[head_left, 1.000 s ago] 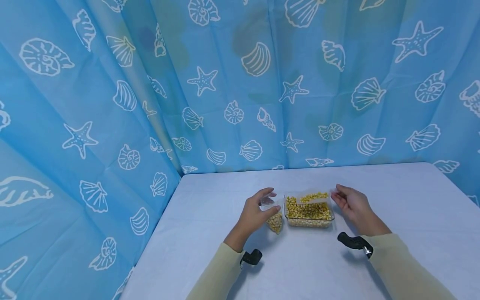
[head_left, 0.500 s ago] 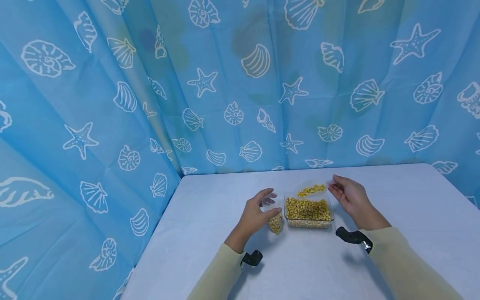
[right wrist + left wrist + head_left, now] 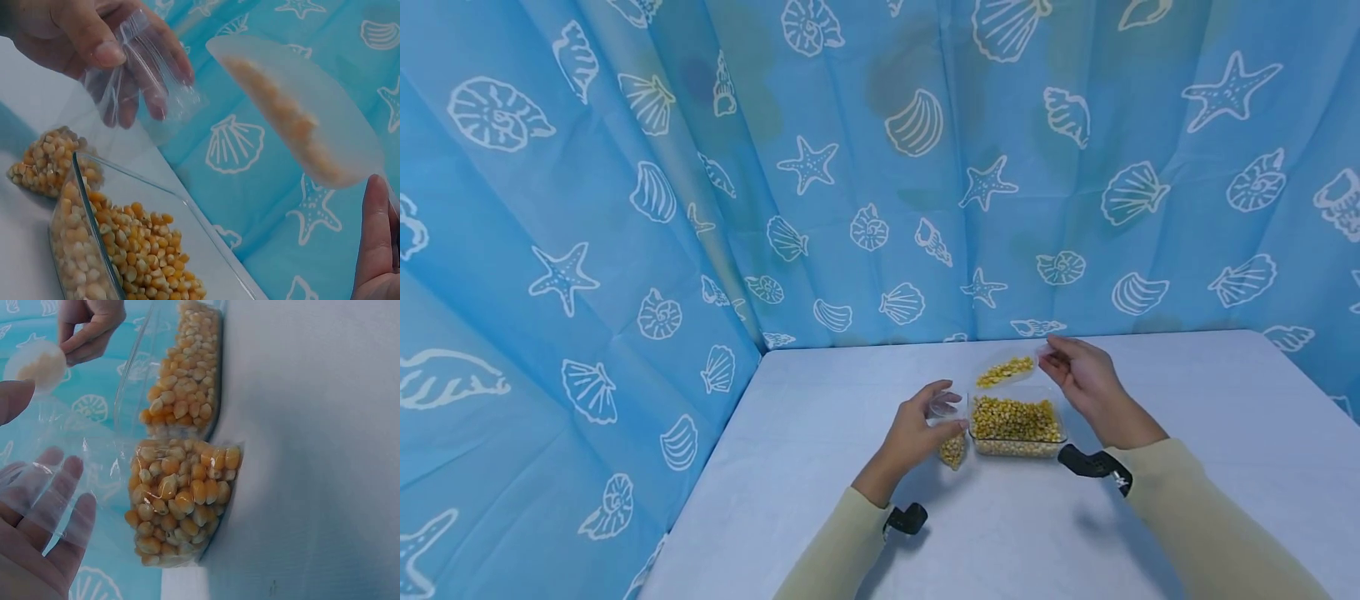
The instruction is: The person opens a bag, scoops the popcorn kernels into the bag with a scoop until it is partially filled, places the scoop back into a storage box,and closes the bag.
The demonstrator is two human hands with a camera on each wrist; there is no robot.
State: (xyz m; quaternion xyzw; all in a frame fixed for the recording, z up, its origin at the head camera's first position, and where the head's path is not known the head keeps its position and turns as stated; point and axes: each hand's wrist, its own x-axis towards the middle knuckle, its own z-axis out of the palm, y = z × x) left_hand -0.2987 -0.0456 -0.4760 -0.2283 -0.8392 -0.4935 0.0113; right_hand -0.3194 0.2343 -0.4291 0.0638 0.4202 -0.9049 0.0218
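Note:
My left hand [image 3: 910, 433] holds a clear plastic bag [image 3: 103, 465] by its top, the mouth spread between thumb and fingers. Corn kernels [image 3: 181, 500] fill the bag's lower part, which hangs low over the table. Out to the right, my right hand [image 3: 1086, 379] grips the handle end of a translucent scoop [image 3: 334, 100]. A row of yellow kernels [image 3: 275, 106] lies in the scoop, raised behind a glass container [image 3: 103, 244]. That rectangular container stands between the hands, with many loose kernels [image 3: 1015, 417] inside.
A white-covered table [image 3: 985, 533] carries the container. Behind it and on the left hangs a blue curtain [image 3: 850, 167] with white shells and starfish. Black wrist mounts [image 3: 906, 518] stick out below both sleeves.
My right hand has lifted the loaded scoop and carried it left and back, from over the container's right side to above its far edge. The left hand with the bag is nearly still.

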